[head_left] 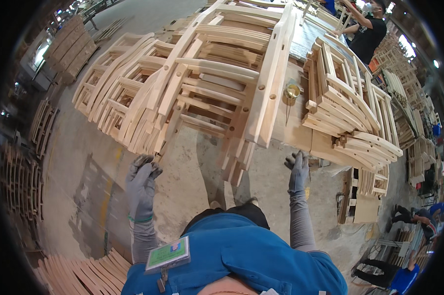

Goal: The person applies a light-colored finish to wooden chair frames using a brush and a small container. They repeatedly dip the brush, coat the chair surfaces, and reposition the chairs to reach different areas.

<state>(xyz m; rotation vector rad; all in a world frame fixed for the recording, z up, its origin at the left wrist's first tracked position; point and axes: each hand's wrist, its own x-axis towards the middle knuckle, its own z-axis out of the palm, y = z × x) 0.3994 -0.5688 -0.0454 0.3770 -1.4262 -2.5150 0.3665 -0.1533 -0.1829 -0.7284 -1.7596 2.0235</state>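
- Below the wooden chair frame [222,83] tilted over the stack: my L hand [141,184] looks curled by its lower leg end, R hand [297,169] open, off it.
- I'd grip both rails w/ even hold before shifting — top-heavy, could tip.

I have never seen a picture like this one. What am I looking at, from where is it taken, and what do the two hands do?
There is no machine here. A person wears a wide-angle camera on the head, so the single picture looks down over the blue shirt at that person's own arms; this lens bends straight edges.

Both hands wear grey gloves. The left hand is raised to the lower end of a stack of wooden chair frames, and seems to touch it. The right hand is open, near the edge of a workbench, and holds nothing.

On the workbench lie more chair frames and a small round tin. Another person works at the far end.
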